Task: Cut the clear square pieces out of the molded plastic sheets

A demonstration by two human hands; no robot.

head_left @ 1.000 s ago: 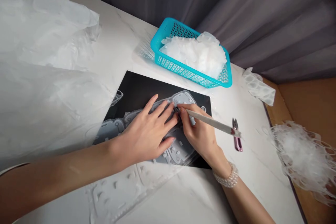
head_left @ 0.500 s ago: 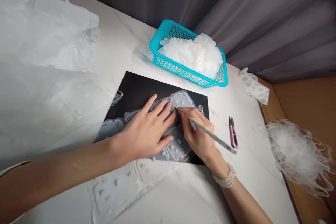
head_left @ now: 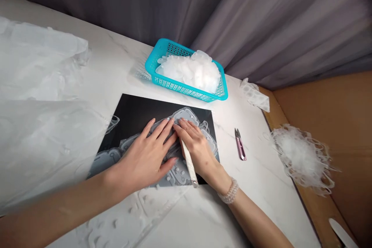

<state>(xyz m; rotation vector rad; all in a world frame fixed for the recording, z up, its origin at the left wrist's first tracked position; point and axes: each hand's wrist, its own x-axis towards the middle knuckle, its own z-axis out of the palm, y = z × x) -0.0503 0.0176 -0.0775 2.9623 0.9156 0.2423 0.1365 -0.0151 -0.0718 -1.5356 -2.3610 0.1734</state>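
My left hand (head_left: 147,153) lies spread and flat on a translucent moulded sheet (head_left: 187,114) with raised shapes. The sheet rests partly on a black mat (head_left: 135,110) and runs over its near edge. Close beside it, my right hand (head_left: 200,151) presses its fingers down on the same sheet. A slim, pale, pen-shaped tool (head_left: 189,164) is tucked under that hand, its back end pointing toward me; its tip is hidden. Beaded strands circle my right wrist.
Behind the mat stands a turquoise basket (head_left: 186,92) heaped with whitish translucent pieces. Pink thread snips (head_left: 240,145) lie to the right. Farther right, a tangle of clear offcuts (head_left: 302,159) sits by a cardboard box (head_left: 325,116). Clear plastic sheeting (head_left: 40,62) covers the left side.
My right hand has gone from a pen-like grip to lying flatter, fingers stretched forward. The tool has swung from slanting right to pointing toward me. The whole view has shifted.
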